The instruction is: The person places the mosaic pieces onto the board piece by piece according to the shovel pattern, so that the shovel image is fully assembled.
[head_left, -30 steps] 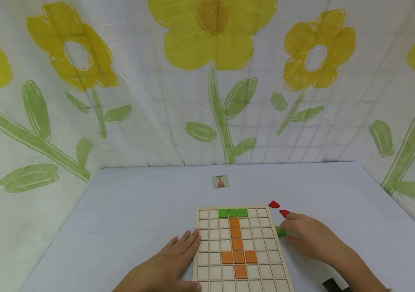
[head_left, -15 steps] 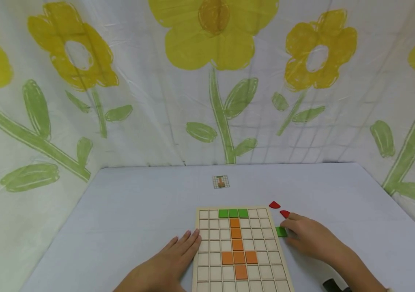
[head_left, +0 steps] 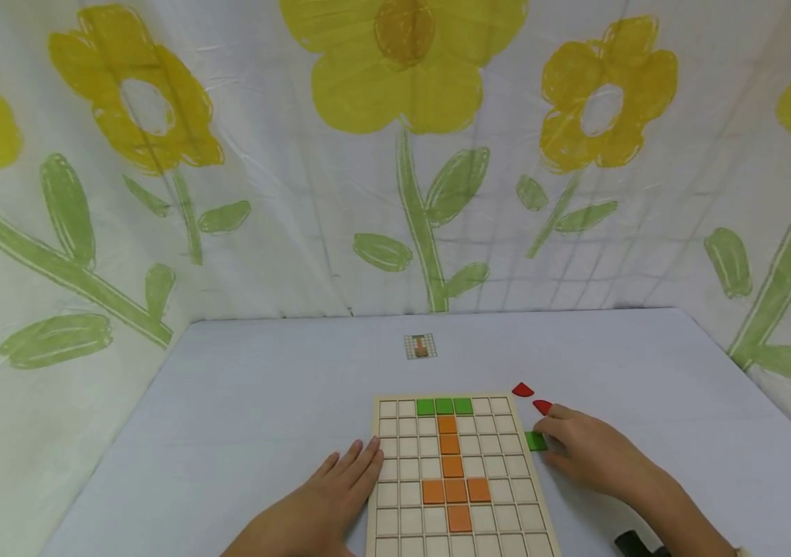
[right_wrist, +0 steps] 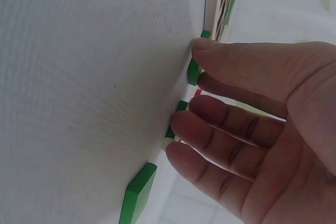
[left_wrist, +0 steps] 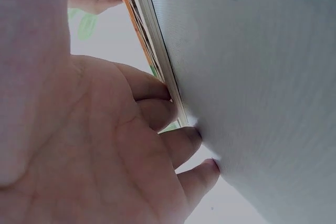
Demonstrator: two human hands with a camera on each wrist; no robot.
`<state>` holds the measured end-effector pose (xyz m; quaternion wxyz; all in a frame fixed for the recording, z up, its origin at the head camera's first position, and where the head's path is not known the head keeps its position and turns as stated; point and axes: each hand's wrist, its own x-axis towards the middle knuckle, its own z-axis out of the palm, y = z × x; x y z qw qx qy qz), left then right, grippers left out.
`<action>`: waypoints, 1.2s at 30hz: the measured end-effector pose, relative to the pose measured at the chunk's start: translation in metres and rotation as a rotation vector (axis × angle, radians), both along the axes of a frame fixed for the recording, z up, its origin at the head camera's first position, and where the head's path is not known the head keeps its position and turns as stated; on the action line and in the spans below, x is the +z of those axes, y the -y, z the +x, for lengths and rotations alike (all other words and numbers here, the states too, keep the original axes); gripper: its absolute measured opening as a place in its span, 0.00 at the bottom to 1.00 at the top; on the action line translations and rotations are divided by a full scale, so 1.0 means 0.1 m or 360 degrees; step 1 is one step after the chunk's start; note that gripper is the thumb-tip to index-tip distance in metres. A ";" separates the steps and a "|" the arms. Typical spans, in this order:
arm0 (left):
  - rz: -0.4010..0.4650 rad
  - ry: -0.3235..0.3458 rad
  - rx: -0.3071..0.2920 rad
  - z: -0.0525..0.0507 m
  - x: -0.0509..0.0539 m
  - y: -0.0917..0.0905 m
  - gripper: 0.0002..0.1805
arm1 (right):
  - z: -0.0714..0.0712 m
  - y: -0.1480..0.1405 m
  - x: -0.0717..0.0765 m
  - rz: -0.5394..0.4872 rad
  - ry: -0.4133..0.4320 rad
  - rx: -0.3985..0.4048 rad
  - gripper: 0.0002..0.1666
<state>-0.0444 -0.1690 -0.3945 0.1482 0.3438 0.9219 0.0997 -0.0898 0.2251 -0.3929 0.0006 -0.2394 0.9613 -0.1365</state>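
Observation:
A wooden grid board [head_left: 409,495] lies on the table; green tiles [head_left: 444,407] fill part of its top row, with orange tiles [head_left: 453,467] below them. My left hand [head_left: 318,499] rests at the board's left edge, fingers extended and fingertips touching it. Beyond the right edge, my right hand [head_left: 590,449] has its thumb and index finger at a green tile [head_left: 534,441], apparently pinching it. The right wrist view shows this green tile [right_wrist: 194,71] between thumb and index finger, the other fingers loosely bent. Another green tile [right_wrist: 139,192] lies below that hand.
Two red quarter-round pieces [head_left: 523,390] lie beyond the board's top right corner, one partly behind my fingers. A small pattern card [head_left: 421,346] lies farther back. A black object [head_left: 632,544] shows under the right forearm. A flower-printed curtain [head_left: 263,255] stands behind the table.
The left thumb has drawn back from the board's lower left edge and is out of sight. My right hand stays almost still at the green tile.

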 end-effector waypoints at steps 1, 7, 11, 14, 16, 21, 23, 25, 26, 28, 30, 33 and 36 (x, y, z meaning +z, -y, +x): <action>-0.0001 -0.0016 -0.0007 0.00 0.00 0.00 0.71 | 0.00 0.00 0.00 0.0000 0.0004 -0.0008 0.17; -0.0023 -0.0085 -0.0038 -0.01 -0.01 0.00 0.71 | -0.01 0.02 0.00 -0.0010 -0.0002 -0.0013 0.13; -0.0029 -0.0119 -0.0072 -0.02 -0.01 0.00 0.70 | 0.00 0.04 0.00 -0.0008 0.0051 -0.0040 0.13; -0.0027 -0.0128 -0.0084 -0.03 -0.02 0.01 0.70 | 0.00 0.05 0.00 -0.0028 0.0069 -0.0035 0.13; -0.0030 -0.0136 -0.0092 -0.03 -0.02 0.01 0.70 | -0.01 0.05 -0.01 -0.0039 0.0071 -0.0017 0.13; -0.0013 -0.0118 -0.0087 -0.02 -0.03 0.02 0.70 | -0.01 0.04 0.00 -0.0033 0.0066 0.0026 0.11; -0.0004 -0.0095 -0.0082 -0.02 -0.03 0.02 0.70 | 0.00 0.03 0.02 -0.0024 0.0056 0.0026 0.11; 0.0012 -0.0053 -0.0070 -0.02 -0.02 0.02 0.71 | 0.01 0.03 0.04 -0.0021 0.0040 0.0031 0.11; 0.0018 -0.0036 -0.0064 -0.02 -0.02 0.03 0.71 | 0.02 0.03 0.06 -0.0023 0.0027 0.0037 0.11; 0.0030 0.0008 -0.0043 -0.02 -0.02 0.03 0.71 | 0.03 0.04 0.09 -0.0042 0.0014 0.0062 0.10; 0.0044 0.0043 -0.0021 -0.02 -0.02 0.03 0.71 | 0.04 0.07 0.12 -0.0059 0.0018 0.0095 0.10; 0.0055 0.0066 0.0000 -0.02 -0.02 0.03 0.71 | 0.07 0.12 0.15 -0.0084 0.0034 0.0150 0.10; 0.0062 0.0076 0.0006 -0.01 -0.02 0.03 0.71 | 0.11 0.18 0.16 -0.0097 0.0023 0.0193 0.11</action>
